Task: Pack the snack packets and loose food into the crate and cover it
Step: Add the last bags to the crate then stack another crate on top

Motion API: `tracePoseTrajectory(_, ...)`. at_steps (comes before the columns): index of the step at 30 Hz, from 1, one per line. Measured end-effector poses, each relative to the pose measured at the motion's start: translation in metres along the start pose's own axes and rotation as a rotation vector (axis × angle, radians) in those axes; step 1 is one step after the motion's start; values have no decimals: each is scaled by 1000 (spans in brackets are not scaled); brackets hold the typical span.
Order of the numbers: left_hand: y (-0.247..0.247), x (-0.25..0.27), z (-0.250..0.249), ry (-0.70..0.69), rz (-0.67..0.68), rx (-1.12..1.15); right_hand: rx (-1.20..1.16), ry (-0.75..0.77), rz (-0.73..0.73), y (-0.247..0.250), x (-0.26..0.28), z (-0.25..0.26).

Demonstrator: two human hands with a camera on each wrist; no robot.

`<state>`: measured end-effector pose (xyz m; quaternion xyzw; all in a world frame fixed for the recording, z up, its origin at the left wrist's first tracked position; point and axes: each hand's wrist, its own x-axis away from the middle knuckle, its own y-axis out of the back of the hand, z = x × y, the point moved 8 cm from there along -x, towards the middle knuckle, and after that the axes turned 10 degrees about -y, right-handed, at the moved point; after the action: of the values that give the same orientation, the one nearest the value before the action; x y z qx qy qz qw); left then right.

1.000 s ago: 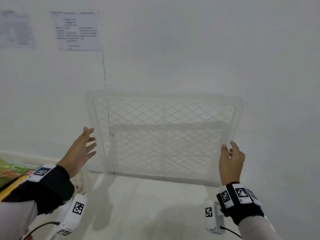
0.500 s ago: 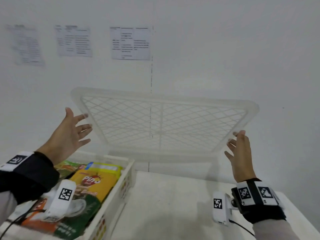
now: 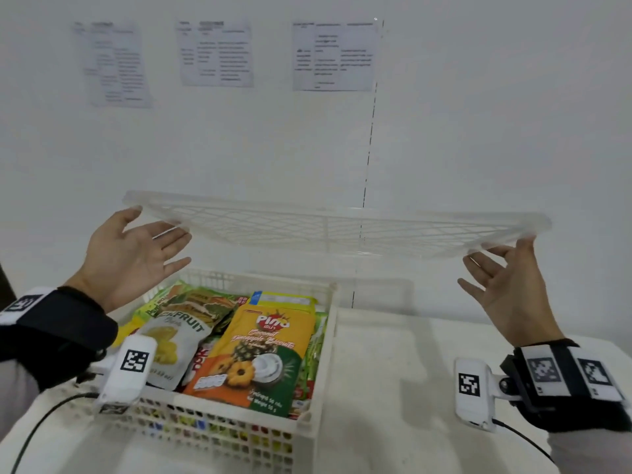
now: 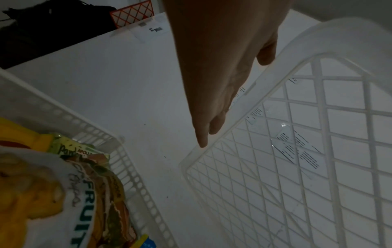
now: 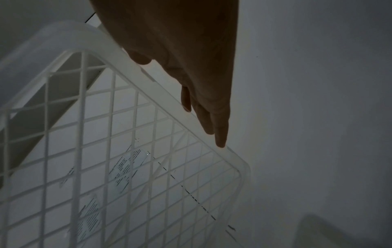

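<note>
A translucent white mesh lid (image 3: 328, 230) hangs nearly flat in the air, above the far part of the crate and the table to its right. My left hand (image 3: 150, 241) presses straight fingers against its left edge (image 4: 297, 151). On the opposite side my right hand (image 3: 502, 275) does the same with straight fingers along the right edge (image 5: 106, 134). Below stands the white perforated crate (image 3: 330, 336), uncovered, filled with snack packets: an orange pineapple biscuit packet (image 3: 260, 350) and a white jackfruit packet (image 3: 174, 340) lie on top.
The crate stands on a white table (image 3: 393, 388) against a white wall with printed sheets (image 3: 335, 56) taped to it. The left wrist view shows a red mesh item (image 4: 132, 14) and a dark object (image 4: 42, 33) beyond the table's left side.
The lid has gone from standing upright to lying nearly flat between my two hands. The head view has swung left, bringing the packed crate into sight under it.
</note>
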<state>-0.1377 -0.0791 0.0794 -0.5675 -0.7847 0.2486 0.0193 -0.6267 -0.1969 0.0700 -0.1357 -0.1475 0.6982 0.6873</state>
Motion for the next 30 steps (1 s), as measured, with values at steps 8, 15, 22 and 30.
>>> tracePoseTrajectory(8, 39, -20, 3, 50, 119, 34, 3, -71, 97, -26, 4, -29)
tracePoseTrajectory(15, 97, -44, 6, 106, 239, 5, -137, -29, 257, -47, 4, -49)
tracePoseTrajectory(22, 171, -76, 21, 13, 320, -159, 124, -9, 212, -56, 15, -85)
tracePoseTrajectory(30, 207, -81, 28, -86, 273, -255, 232, -6, 120, -70, 33, -122)
